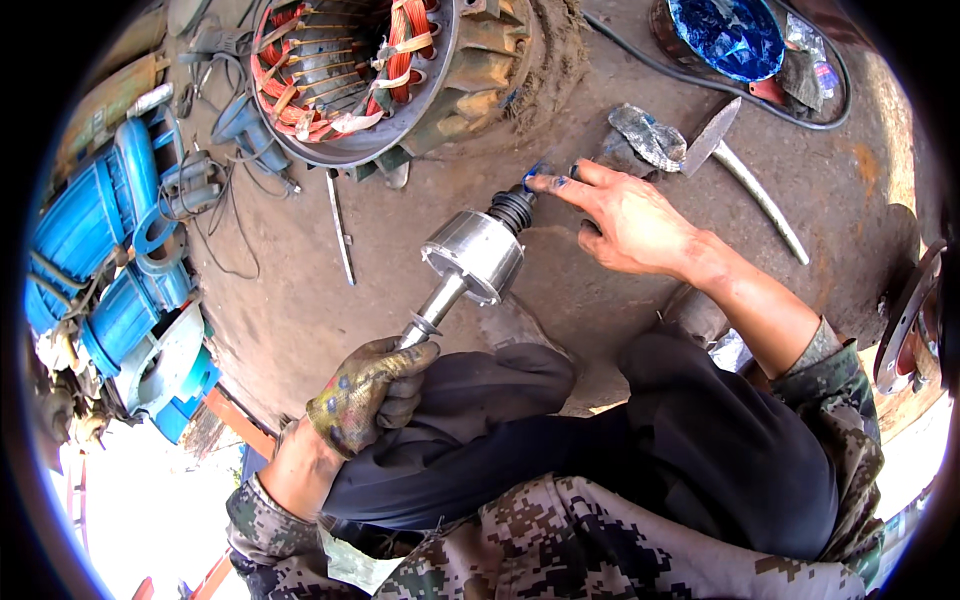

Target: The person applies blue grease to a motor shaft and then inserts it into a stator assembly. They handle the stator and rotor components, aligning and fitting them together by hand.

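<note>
My left hand [370, 395], in a stained work glove, is closed around the lower end of a bright metal shaft [440, 303]. The shaft slants up and to the right. It carries a wide silver drum [475, 252] with small tabs on its rim, and beyond that a dark coil spring [512, 209]. At the far tip sits a smear of blue grease [535, 173]. My right hand [640, 222] is bare, its index finger stretched out to that greased tip and marked with blue. Its thumb and other fingers are apart and hold nothing.
A motor stator [430, 90] with red windings stands beyond the shaft. At upper right are a tub of blue grease [735, 35], a hammer [760, 195], a trowel-like blade [712, 135] and a grey rag [648, 138]. Blue pump casings [85, 235] and tangled cables crowd the left.
</note>
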Motion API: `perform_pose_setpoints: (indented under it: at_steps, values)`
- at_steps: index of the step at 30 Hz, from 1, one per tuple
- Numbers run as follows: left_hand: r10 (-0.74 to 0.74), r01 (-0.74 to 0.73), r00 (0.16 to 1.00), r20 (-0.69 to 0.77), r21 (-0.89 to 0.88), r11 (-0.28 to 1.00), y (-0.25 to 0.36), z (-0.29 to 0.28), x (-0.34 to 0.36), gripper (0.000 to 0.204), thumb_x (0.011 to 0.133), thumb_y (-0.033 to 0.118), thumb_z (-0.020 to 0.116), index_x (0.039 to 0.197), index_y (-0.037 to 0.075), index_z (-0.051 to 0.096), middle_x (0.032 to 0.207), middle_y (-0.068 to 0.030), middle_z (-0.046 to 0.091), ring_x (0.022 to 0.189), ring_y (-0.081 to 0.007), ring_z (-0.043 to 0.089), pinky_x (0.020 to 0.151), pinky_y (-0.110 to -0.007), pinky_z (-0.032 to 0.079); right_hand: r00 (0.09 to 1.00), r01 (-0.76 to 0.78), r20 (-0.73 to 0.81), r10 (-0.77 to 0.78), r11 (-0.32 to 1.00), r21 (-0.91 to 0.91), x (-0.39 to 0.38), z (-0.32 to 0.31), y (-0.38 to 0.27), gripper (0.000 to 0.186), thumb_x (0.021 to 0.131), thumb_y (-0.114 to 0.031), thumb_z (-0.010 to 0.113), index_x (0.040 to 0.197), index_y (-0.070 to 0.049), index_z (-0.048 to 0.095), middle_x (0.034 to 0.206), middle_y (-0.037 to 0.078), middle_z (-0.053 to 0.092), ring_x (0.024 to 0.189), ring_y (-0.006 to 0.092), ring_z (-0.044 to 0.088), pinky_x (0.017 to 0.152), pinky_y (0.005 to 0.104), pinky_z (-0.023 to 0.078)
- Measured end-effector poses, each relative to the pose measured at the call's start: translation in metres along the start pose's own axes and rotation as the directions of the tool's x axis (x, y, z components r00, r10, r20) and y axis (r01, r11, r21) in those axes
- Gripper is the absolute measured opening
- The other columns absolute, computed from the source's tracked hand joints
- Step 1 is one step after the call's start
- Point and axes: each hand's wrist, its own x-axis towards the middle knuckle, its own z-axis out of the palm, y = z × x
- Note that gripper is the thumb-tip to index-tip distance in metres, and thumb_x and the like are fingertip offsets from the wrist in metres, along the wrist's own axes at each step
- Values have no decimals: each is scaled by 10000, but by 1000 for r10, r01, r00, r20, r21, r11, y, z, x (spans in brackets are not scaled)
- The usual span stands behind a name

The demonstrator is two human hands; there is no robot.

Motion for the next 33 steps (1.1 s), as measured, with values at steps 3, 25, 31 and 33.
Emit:
perform_pose_setpoints:
  at_steps: [3,25,31,33]
  values:
    - [-6,6,1000,-4,-12,1000,-2,-1,-1,213,1013,238,702,1027,128,520,664,82,362,505,-29,294,423,-216,207,1000,9,10,-8,999,-52,2,3,-1,724,845,-99,660,1541,-179,479,1060,163,560,920,361,662,808,471,562]
    - [185,-175,970,-154,78,981,-4,-2,-3,215,1000,192,693,1017,53,530,727,33,422,553,-59,358,461,-224,277,992,23,-125,0,983,183,-12,30,11,721,837,-48,661,1529,-116,474,958,149,578,840,326,622,789,446,541]
    - [310,-261,934,-175,255,931,-8,-5,-7,233,1015,228,675,1043,27,561,704,14,465,504,-68,376,443,-233,272,988,26,-152,24,949,313,-16,32,10,704,847,-51,668,1524,-106,486,927,141,589,819,290,620,774,412,547]
    - [340,-271,923,-180,325,906,-7,-3,-9,258,1030,270,656,1028,23,580,681,17,468,483,-65,377,431,-234,264,986,31,-163,21,950,311,-18,33,12,706,850,-52,669,1529,-107,483,928,142,593,813,288,621,771,410,549]
